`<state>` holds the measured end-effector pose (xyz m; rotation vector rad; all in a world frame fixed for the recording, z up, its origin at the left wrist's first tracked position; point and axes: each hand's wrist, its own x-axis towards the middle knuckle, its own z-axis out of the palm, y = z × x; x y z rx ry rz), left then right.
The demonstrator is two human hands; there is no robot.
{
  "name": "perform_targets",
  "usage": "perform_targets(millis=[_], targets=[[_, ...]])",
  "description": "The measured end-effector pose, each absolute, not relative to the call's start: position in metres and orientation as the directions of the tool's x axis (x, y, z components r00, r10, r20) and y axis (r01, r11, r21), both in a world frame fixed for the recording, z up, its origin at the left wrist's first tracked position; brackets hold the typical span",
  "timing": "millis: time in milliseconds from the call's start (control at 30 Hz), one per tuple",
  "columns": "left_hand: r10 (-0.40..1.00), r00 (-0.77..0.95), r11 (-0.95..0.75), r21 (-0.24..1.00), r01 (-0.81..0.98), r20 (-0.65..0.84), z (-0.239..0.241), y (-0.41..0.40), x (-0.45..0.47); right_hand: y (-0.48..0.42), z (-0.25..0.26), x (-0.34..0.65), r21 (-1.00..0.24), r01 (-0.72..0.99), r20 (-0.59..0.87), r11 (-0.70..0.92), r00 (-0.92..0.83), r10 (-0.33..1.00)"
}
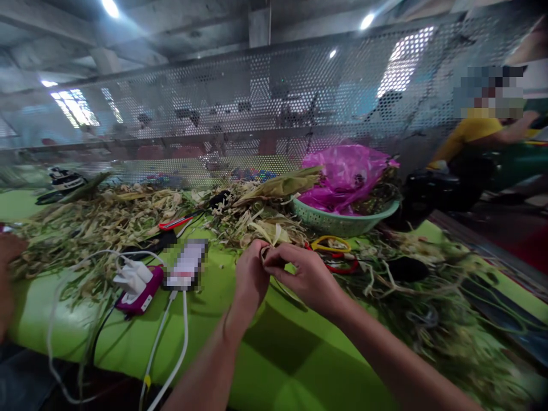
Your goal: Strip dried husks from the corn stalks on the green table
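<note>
My left hand and my right hand meet over the green table, both closed. Between their fingertips is a thin leaf strip, whose tail hangs below my right hand. Pale strip ends stand up just above my knuckles, and I cannot tell whether they belong to the held piece or to the heap behind. Close by on the right are yellow-handled scissors and red-handled scissors. Dried husk-like strips lie heaped just beyond my hands.
A green basket with a pink plastic bag stands behind. Left lie a phone on a cable, a purple power strip and a red cutter knife. Another person's hand shows at the left edge. A perforated metal screen rises behind.
</note>
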<state>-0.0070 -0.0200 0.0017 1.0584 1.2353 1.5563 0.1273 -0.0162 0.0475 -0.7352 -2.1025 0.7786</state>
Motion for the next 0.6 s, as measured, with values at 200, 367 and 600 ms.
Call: perform_targets(millis=[200, 367, 600], targets=[[0.983, -0.134, -0.143, 0.978, -0.151, 0.123, 0.004, -0.016, -0.009, -0.001, 0.049, 0.139, -0.745, 0.265, 0.474, 0.612, -0.433, 0.766], [1.000, 0.003, -0.010, 0.923, -0.384, 0.013, 0.007, -0.018, -0.010, 0.008, 0.051, 0.148, -0.731, 0.305, 0.483, 0.610, -0.401, 0.779], [0.997, 0.049, 0.071, 0.824, -0.562, -0.052, 0.013, -0.025, -0.013, 0.013, 0.048, 0.152, -0.676, 0.317, 0.491, 0.665, -0.479, 0.727]])
